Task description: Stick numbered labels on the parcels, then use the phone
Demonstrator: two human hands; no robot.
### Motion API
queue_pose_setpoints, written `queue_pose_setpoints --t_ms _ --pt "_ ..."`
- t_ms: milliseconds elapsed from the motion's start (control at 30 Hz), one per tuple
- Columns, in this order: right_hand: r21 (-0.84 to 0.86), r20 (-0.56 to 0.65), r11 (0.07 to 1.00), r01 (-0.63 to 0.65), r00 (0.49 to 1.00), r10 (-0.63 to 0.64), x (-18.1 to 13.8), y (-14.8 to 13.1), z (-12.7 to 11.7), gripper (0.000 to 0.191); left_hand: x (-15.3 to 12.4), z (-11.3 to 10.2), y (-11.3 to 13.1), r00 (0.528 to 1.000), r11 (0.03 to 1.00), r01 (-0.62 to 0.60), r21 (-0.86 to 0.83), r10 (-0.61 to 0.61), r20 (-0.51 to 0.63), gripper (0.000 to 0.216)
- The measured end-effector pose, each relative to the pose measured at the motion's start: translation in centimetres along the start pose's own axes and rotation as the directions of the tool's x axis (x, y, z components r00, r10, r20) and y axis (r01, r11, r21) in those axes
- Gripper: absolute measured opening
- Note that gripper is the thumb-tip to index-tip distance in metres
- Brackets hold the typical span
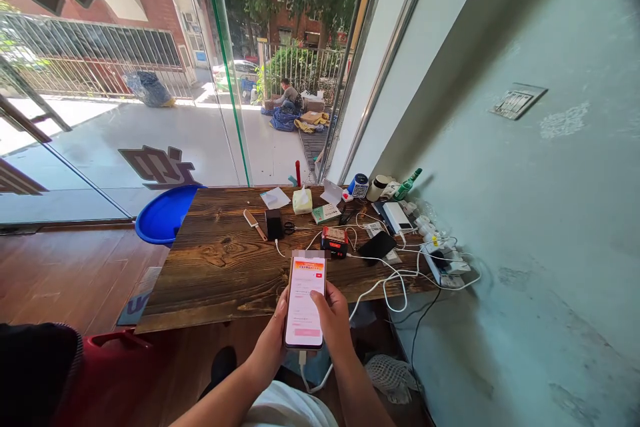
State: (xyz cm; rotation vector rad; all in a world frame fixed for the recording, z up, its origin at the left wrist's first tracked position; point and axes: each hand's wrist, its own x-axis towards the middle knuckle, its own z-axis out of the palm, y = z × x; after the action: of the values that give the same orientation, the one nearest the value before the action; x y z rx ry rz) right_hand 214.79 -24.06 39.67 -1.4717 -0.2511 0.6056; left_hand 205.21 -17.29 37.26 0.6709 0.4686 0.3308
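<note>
I hold a smartphone [305,300] upright in front of me, its screen lit with a pink and white page. My left hand [270,340] wraps round its left edge from below. My right hand [333,323] grips its right side, and the thumb rests on the screen. A white charging cable [320,380] hangs from the phone's bottom end. Both hands hover over the near edge of a dark wooden table [215,273].
On the table lie a black box [273,223], a tissue pack [302,201], a red-black device [335,241], a black phone [377,245], a power strip [443,263] with white cables, and bottles by the wall. A blue tub [163,213] sits left, with glass doors beyond.
</note>
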Motion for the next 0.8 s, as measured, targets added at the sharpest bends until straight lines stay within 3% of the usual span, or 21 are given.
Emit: queue_pose_setpoints --t_ms 233,500,567,633,700,800 --pt "0.188 0.023 0.976 -0.111 0.994 0.109 0.1 -0.6 0.3 0.024 -0.1 0.8 0.7 0.999 1.0 0.016 -0.006 -0.017 -0.048 0.056" --pt "0.214 0.042 0.968 -0.135 0.991 0.129 0.3 0.3 0.6 0.028 -0.2 0.7 1.0 0.995 0.999 0.049 0.004 -0.048 -0.092 0.047" --pt "0.102 0.009 0.989 -0.111 0.994 0.111 1.1 1.2 0.7 0.04 -0.1 0.4 1.0 0.995 0.999 0.038 0.003 -0.038 -0.088 0.045" --pt "-0.117 -0.006 0.986 -0.121 0.993 0.121 2.7 2.5 0.6 0.061 -0.1 0.0 1.0 0.996 1.0 0.023 0.007 -0.022 -0.084 0.046" --pt "-0.339 -0.018 0.925 -0.17 0.985 0.174 4.8 4.1 0.3 0.072 -0.1 -0.5 1.1 0.995 1.0 0.026 0.003 -0.025 -0.092 0.05" --pt "-0.562 -0.114 0.781 -0.273 0.961 0.254 8.0 7.2 -0.3 0.074 0.0 -1.2 1.1 0.992 1.0 0.021 -0.002 -0.021 -0.127 0.056"
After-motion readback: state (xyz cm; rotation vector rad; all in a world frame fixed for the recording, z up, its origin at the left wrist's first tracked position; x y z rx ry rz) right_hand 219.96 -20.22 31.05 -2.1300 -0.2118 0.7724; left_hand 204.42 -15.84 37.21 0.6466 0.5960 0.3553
